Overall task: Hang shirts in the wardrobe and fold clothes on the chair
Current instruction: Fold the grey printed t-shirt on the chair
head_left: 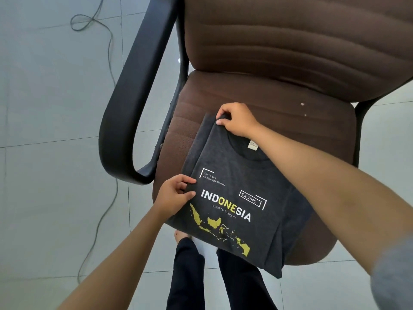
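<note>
Pale grey floor tiles (55, 108) surround a brown fabric-upholstered office chair (279, 90) with black plastic armrests (125, 104); a thin grey cable (107, 70) trails across the floor at 10 o'clock from the seat.

Location of the work item: a dark charcoal cotton T-shirt with white and yellow "INDONESIA" lettering and a yellow map print (234, 211) lies on the front of the seat, print side up, collar toward 12 o'clock. Its lower edge overhangs the seat front at 6 o'clock. Both sides appear already turned under.

Grip state:
- Right hand (237, 119) pinches the shoulder corner of the shirt at 12 o'clock, fingers curled over the folded edge.
- Left hand (176, 195) pinches the folded side edge at 9 o'clock, thumb on top.

Handling properties (judgement): the knit is light, soft and limp. It offers no stiffness, so unsupported sections will sag and creases will shift. The printed area is likely slightly stiffer and tackier than the bare fabric.

Recommended hold: grip at folded edges and corners, through all layers, with both hands well apart. Keep the fabric taut between the holds to stop the layers sliding.
</note>
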`<state>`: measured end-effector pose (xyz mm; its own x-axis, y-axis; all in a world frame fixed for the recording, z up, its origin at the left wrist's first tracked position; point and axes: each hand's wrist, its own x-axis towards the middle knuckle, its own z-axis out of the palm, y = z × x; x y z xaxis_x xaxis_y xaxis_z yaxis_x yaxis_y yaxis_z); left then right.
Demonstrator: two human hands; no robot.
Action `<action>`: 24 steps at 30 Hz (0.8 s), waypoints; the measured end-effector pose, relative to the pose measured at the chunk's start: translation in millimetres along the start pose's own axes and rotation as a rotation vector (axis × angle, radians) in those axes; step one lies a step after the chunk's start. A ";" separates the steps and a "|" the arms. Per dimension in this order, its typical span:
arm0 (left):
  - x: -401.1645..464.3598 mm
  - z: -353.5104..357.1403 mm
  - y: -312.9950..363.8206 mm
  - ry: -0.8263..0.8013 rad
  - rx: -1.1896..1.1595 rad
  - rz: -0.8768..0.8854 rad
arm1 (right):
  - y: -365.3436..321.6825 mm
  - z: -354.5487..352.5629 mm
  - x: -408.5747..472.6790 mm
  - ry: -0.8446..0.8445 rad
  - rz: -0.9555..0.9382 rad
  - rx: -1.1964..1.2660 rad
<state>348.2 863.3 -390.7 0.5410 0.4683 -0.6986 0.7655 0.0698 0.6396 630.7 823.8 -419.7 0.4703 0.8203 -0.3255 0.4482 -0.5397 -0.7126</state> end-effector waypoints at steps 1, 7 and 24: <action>-2.0 -3.1 -3.6 0.003 0.024 0.005 | -1.3 3.5 -1.1 0.043 -0.020 0.009; -6.0 -6.2 -13.2 0.162 0.182 0.071 | -3.1 13.4 -0.8 0.078 -0.001 -0.037; 38.3 121.7 98.4 -0.055 0.513 0.606 | 75.1 21.8 -229.7 0.606 0.342 0.209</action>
<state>486.7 780.9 -393.6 0.9208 0.2501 -0.2994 0.3901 -0.6035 0.6954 539.8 599.0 -412.0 0.9240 0.3304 -0.1926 0.0747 -0.6498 -0.7564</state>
